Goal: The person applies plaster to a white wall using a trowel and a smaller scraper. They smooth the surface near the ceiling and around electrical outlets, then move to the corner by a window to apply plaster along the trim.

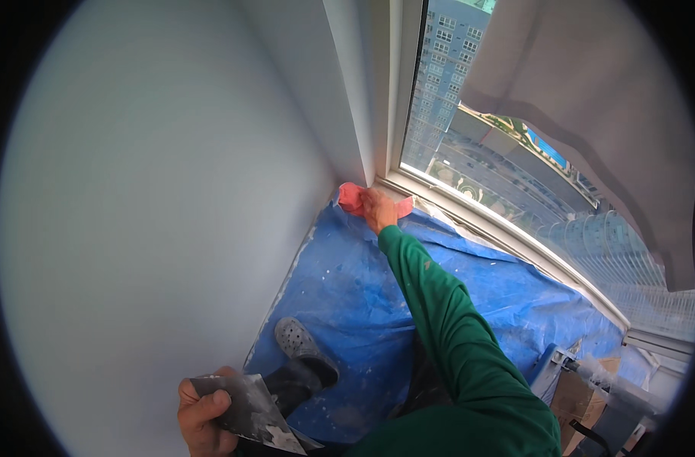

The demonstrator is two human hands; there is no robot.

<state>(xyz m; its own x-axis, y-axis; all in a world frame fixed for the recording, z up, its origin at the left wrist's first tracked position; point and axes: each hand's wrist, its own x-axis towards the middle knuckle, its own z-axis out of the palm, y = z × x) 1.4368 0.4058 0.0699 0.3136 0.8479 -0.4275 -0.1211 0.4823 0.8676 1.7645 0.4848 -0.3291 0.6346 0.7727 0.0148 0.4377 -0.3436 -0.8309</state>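
So R hand (pixel 379 211) clutches red cloth (pixel 350 198), tight 12 o'clock corner (pixel 335 172); L hand (pixel 199 415) grips scraper (pixel 248 407) @7; box (pixel 570 394) crowds 4.

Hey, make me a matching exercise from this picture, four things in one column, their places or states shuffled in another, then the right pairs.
Things:
1. left hand
2. right hand
3. curtain
4. clog shoe

Places or states:
A. hanging in front of the window
B. gripping a dark flat blade
C. on the blue sheet
D. holding red cloth

Pairs: 1-B, 2-D, 3-A, 4-C
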